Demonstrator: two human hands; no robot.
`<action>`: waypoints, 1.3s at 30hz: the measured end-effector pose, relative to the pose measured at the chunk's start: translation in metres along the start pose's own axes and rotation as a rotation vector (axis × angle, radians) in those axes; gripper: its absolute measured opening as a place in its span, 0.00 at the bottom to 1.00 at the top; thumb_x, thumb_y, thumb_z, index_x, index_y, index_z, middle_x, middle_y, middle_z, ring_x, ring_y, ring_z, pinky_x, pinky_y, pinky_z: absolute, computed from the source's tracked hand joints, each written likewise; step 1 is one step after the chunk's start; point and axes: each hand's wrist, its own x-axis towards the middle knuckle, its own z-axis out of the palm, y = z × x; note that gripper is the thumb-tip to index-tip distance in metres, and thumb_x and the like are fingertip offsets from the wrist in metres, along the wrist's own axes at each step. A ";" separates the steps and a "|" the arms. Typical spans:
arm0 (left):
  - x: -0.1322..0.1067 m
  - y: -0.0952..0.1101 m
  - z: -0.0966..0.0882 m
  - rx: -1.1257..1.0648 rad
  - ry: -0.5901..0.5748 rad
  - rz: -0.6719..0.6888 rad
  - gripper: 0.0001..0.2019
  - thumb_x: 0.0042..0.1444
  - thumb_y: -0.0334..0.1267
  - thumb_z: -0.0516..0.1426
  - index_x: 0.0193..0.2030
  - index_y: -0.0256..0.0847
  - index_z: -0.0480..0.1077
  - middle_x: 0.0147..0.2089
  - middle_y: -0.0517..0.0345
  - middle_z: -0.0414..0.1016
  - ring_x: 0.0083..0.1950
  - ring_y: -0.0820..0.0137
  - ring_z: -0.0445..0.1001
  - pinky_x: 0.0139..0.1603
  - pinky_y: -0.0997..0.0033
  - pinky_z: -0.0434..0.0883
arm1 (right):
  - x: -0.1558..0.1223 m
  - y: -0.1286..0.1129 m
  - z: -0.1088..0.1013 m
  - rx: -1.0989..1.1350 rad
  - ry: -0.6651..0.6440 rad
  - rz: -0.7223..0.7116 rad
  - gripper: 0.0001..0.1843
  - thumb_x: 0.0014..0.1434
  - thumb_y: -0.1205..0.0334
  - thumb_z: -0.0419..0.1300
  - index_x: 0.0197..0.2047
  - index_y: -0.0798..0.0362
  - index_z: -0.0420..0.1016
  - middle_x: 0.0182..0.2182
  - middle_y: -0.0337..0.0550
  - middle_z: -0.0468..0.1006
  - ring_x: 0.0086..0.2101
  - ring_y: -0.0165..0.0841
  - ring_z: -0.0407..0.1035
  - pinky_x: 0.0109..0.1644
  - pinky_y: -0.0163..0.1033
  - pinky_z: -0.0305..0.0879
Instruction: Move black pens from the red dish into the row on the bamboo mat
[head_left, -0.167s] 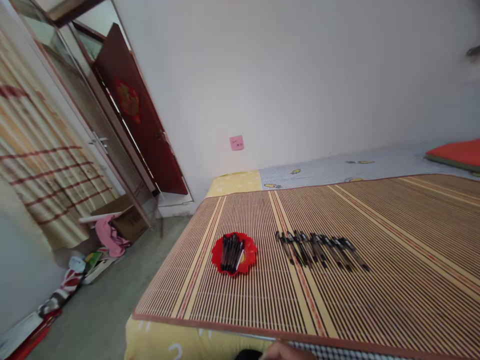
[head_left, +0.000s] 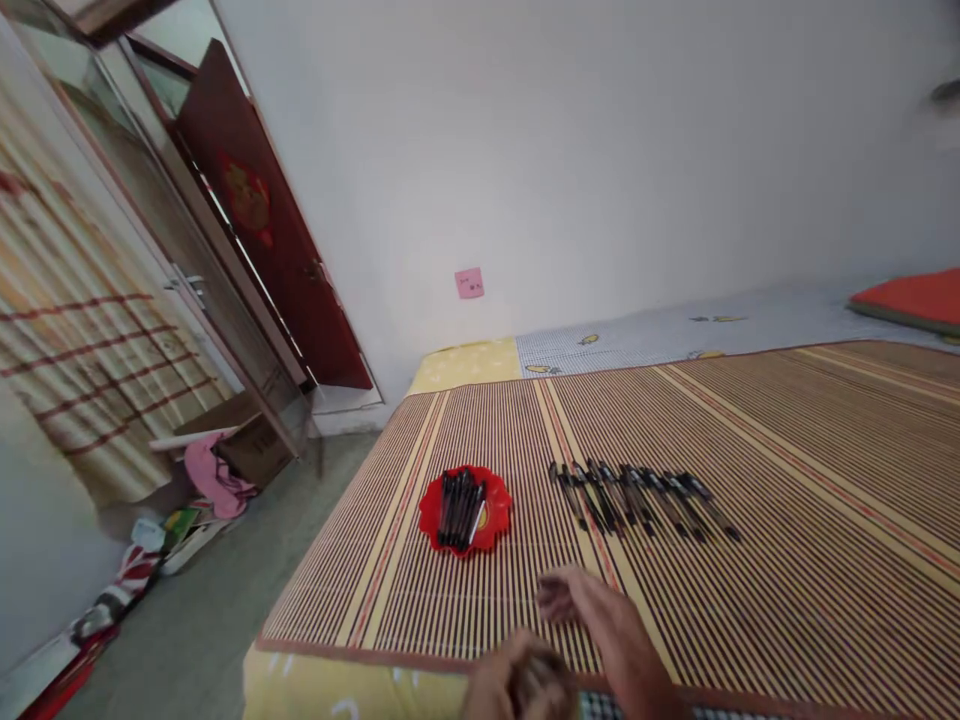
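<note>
At the mat's (head_left: pixel 810 540) near edge, a left hand (head_left: pixel 517 678) and a right hand (head_left: pixel 609 630) hover side by side, blurred, their fingers bent; whether these are closed together or grip anything cannot be told. Beyond, dark pens (head_left: pixel 639 500) lie slanted in a row, while more pens (head_left: pixel 457 510) fill a red dish (head_left: pixel 498 500) to the left. Each pen should prove light, stiff, smooth and apt to roll, best pinched mid-barrel. Beneath the flat, striped mat shows a patterned sheet (head_left: pixel 461 365); around the bed stand a pale wall (head_left: pixel 637 150) bearing a pink note (head_left: pixel 469 283), a dark-red door (head_left: pixel 251 215) and a checked curtain (head_left: pixel 97 370).
</note>
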 end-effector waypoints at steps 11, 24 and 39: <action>0.164 -0.004 -0.085 0.828 0.477 -0.141 0.05 0.54 0.32 0.60 0.38 0.37 0.73 0.43 0.41 0.80 0.46 0.53 0.78 0.46 0.59 0.68 | 0.058 0.035 -0.031 0.044 0.285 -0.015 0.30 0.58 0.32 0.57 0.34 0.53 0.76 0.27 0.46 0.78 0.27 0.36 0.71 0.31 0.39 0.68; 0.137 0.034 -0.023 0.197 0.472 0.053 0.10 0.64 0.46 0.48 0.40 0.42 0.63 0.33 0.57 0.77 0.33 0.68 0.77 0.35 0.70 0.71 | 0.059 0.031 -0.034 -0.012 0.249 -0.066 0.29 0.61 0.33 0.55 0.31 0.53 0.73 0.25 0.43 0.76 0.24 0.34 0.69 0.30 0.38 0.64; 0.147 0.016 0.095 -0.458 0.170 0.035 0.14 0.48 0.44 0.67 0.28 0.39 0.68 0.22 0.67 0.66 0.23 0.77 0.62 0.25 0.78 0.62 | 0.079 0.019 -0.079 0.025 0.480 -0.049 0.23 0.54 0.41 0.65 0.39 0.54 0.77 0.31 0.44 0.80 0.35 0.40 0.75 0.39 0.39 0.70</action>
